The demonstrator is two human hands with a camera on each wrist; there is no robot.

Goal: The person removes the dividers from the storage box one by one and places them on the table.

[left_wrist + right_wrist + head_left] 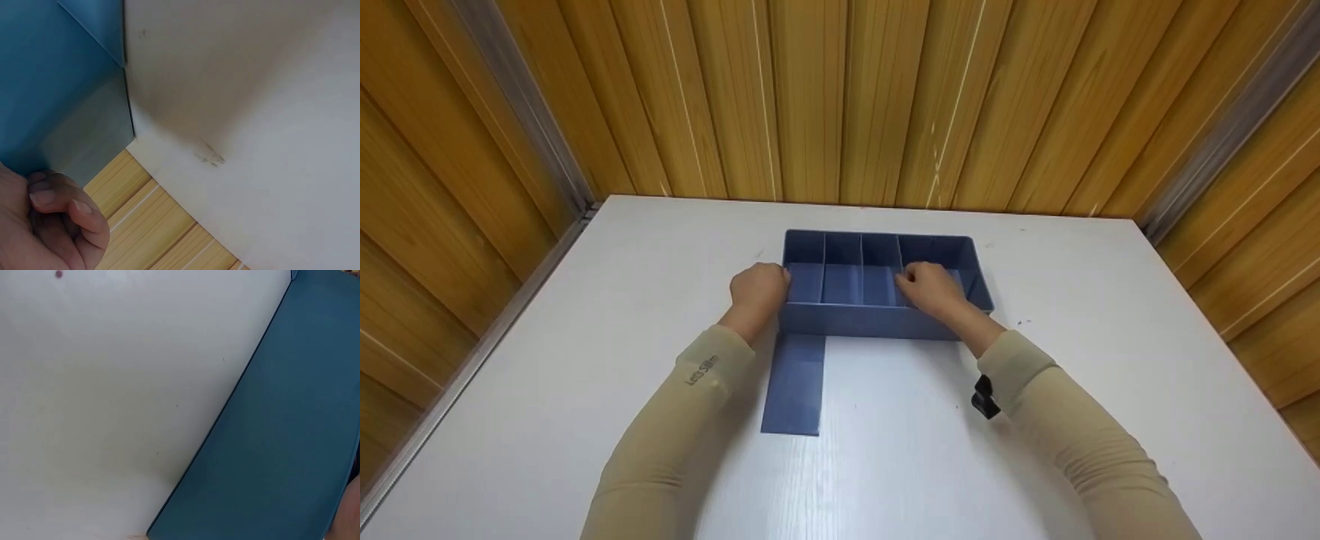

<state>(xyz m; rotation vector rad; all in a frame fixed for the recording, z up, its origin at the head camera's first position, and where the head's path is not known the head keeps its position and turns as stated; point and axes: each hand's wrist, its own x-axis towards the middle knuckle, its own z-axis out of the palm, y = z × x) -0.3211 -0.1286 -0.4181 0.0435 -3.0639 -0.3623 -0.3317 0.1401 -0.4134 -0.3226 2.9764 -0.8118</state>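
A blue plastic box (870,321) with thin upright dividers (861,274) across its inside stands on the white table. My left hand (760,289) is at the box's left end, its fingers curled at the rim and gripping it. In the left wrist view, the left hand's curled fingers (70,211) sit at the edge of the blue wall. My right hand (931,289) reaches over the front wall, its curled fingers pinching the rightmost divider near its top; the fingertips are partly hidden. The right wrist view shows the front wall (264,416), with only a sliver of the hand.
A flat blue strip (795,386) lies on the white table (885,450) in front of the box's left end. Wood-patterned panels (810,105) rise behind the table and at both sides. Something small and black (984,397) hangs by the right cuff.
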